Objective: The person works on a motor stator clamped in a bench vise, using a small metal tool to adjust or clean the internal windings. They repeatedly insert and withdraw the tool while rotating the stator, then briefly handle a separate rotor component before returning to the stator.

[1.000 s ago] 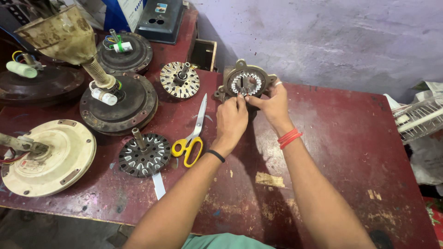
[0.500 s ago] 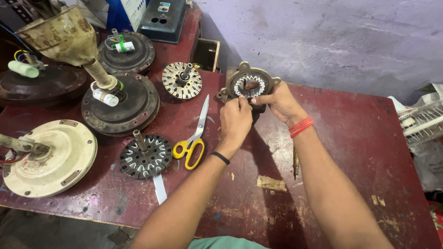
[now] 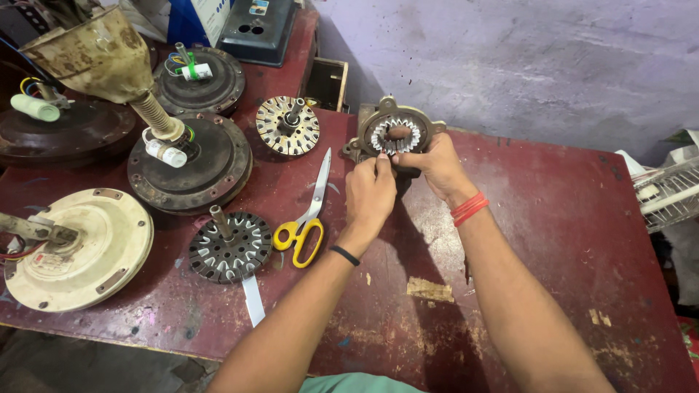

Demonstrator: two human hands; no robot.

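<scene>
Gripping a round grey metal motor housing with a toothed inner ring (image 3: 394, 131) at the red table's (image 3: 553, 218) far edge, right hand (image 3: 435, 166) clamps its rim; left hand (image 3: 369, 195) apparently pinches beneath. Likely heavy, rigid; the rim is the handhold. Yellow-handled scissors (image 3: 307, 211) lie near.

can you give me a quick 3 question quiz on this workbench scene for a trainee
1. True or false: both hands are on the round toothed motor part.
2. Which lies nearest the left hand? A) yellow-handled scissors B) cream motor cover C) black box
3. What is worn on the right hand's wrist?

Key
1. True: the part is held tilted up at the far edge of the red table.
2. A
3. Red bands
</scene>
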